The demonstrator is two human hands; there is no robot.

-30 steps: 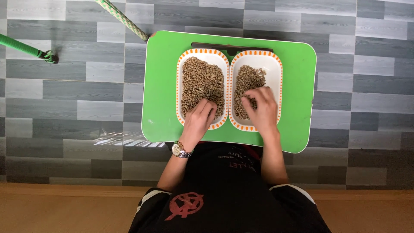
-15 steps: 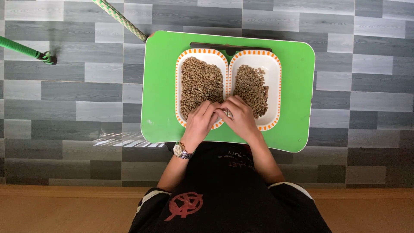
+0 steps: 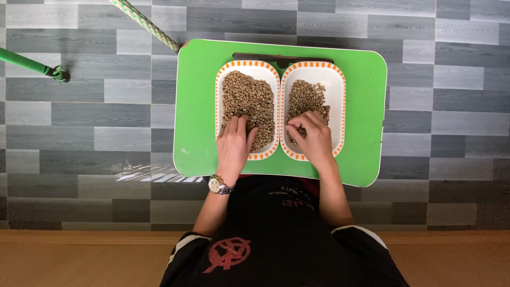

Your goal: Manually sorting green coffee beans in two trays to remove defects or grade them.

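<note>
Green coffee beans (image 3: 247,101) were heaped in two white oval trays with orange-dashed rims, set side by side on a green table (image 3: 366,106). The left hand (image 3: 234,144) was laid open on the beans in the left tray (image 3: 219,106). In the right tray (image 3: 339,95), the right hand (image 3: 313,137) was curled, its fingertips pinched among the beans

left hand (image 3: 234,144) flat, fingers extended forward, watch on wrist; right hand (image 3: 313,137) curled, fingers bent inward; forearms converge toward torso.
</note>
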